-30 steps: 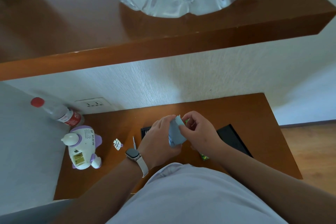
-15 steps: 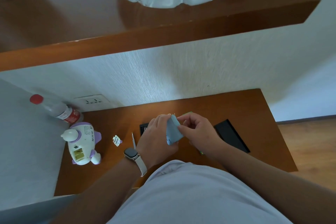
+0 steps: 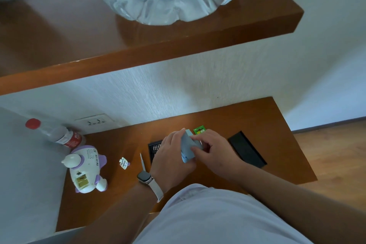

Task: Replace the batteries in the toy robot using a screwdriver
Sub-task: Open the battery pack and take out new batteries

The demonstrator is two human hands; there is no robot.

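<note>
Right hand (image 3: 213, 150) now lower on the pale blue packet (image 3: 187, 149), pinching it from 3 o'clock, left hand (image 3: 171, 156) gripping from 9 o'clock

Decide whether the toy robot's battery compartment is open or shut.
Open: the toy robot shows an uncovered yellowish recess, and a small white piece, likely its cover, lies apart on the table.

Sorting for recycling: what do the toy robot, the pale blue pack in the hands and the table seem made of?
Toy robot: probably moulded plastic, smooth white and lilac shell with small speaker holes. Pale blue pack: thin and matt, card or plastic film; cannot tell which. Table: wood or veneer, brown gloss finish that reflects light.
</note>
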